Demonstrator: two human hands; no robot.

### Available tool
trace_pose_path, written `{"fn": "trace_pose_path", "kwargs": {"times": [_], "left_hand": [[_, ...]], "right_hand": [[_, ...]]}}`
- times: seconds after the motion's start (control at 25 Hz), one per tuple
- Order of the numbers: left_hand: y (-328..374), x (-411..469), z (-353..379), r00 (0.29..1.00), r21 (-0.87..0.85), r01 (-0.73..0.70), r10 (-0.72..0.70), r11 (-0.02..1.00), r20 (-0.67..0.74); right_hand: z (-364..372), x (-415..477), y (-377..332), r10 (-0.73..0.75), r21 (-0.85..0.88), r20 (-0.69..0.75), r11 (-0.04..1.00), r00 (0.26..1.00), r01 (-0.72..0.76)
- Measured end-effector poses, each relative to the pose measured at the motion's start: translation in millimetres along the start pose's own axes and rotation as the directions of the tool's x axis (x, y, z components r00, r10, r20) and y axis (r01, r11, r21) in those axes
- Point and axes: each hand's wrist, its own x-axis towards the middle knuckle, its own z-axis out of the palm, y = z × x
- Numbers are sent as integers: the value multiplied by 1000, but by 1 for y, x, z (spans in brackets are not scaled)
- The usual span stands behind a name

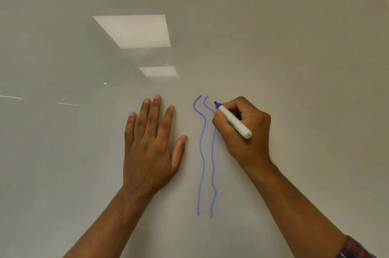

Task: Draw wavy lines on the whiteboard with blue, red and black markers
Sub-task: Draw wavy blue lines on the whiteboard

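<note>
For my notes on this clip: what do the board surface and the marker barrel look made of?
The whiteboard: smooth and glossy, likely glass or enamelled steel; it mirrors the ceiling lights clearly. The marker in the right hand: white barrel with a blue collar, probably moulded plastic, judging by its smooth, slightly shiny surface.

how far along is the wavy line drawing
Done: two blue wavy lines on the whiteboard. In hand: the right hand holds the blue marker, tip near the second line's top; the left hand rests flat. Left: red and black lines, none visible yet.
</note>
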Motion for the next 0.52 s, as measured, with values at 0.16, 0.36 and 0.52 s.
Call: {"fn": "trace_pose_path", "kwargs": {"times": [0.16, 0.36, 0.52], "left_hand": [[0, 1, 0, 1000, -3, -5, 5, 1000, -12], [0, 1, 1, 1000, 4, -1, 1, 1000, -14], [1, 0, 0, 1000, 0, 6, -6, 1000, -2]], "right_hand": [[-19, -30, 5, 97, 19, -13, 995, 995, -97], [-35, -99, 14, 193, -22, 45, 981, 980, -192], [-46, -152, 24, 213, -124, 89, 972, 973, -202]]}}
